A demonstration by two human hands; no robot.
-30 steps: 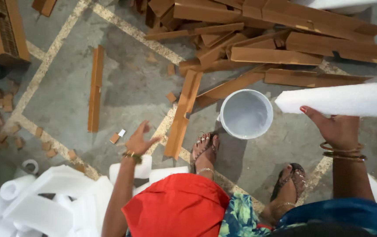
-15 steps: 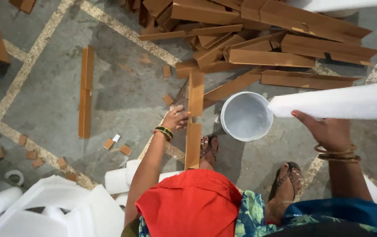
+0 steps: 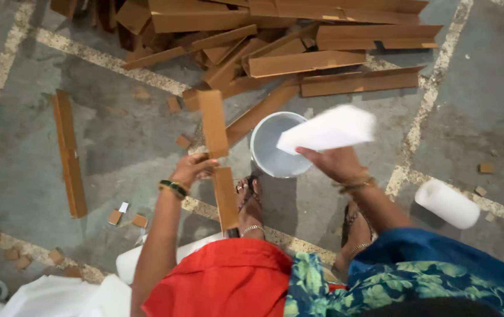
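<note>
Cardboard strip (image 3: pixel 220 158) at frame centre, left hand (image 3: pixel 192 169) is gripping it | right hand (image 3: pixel 335 163) is pinching white roll (image 3: pixel 328 129) above bucket (image 3: pixel 275 147) | roll is blurring, risking a slip into bucket

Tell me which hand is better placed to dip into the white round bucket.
Right, probably. The right hand, gripping a white foam sheet, hangs over the white round bucket; the left hand holds a brown cardboard strip beside it.

The left hand (image 3: pixel 192 169) has a dark green bangle with a gold edge at its wrist. The right hand (image 3: pixel 337 164) has thin gold bangles at its wrist. Below the hands are a red cloth, blue floral fabric, sandals and silver anklets.
</note>
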